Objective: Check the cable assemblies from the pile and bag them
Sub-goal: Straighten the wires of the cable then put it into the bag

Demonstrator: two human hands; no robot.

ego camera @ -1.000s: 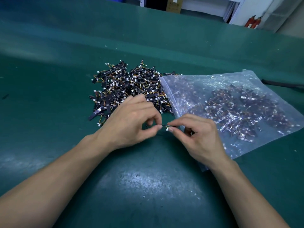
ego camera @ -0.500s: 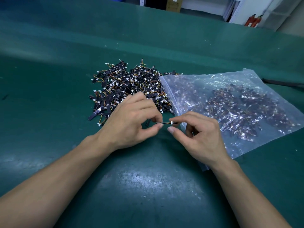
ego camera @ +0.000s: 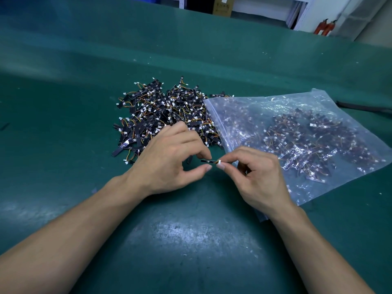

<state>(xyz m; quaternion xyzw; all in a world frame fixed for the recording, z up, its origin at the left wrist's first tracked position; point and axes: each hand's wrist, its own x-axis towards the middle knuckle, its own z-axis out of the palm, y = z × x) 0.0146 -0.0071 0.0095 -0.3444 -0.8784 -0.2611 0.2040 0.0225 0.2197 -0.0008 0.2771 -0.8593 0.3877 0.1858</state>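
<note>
Right hand (ego camera: 261,177) pinches the cable assembly (ego camera: 209,161) by its white plug, black end between the left hand's (ego camera: 167,158) narrowly parted thumb and forefinger, contact unclear; pile (ego camera: 161,115) behind, bag (ego camera: 297,102) right, bare green mat (ego camera: 191,240) nearside.

pile (ego camera: 159,115): black, white, orange | bag (ego camera: 318,98): clear (glossy) | table (ego camera: 63,124): dark green

You're working in an electronics assembly shop: green mat (ego camera: 191,240) underhand, heaped cable assemblies (ego camera: 161,115), white shelving (ego camera: 301,13) and red extinguishers (ego camera: 324,26) standing behind.
</note>
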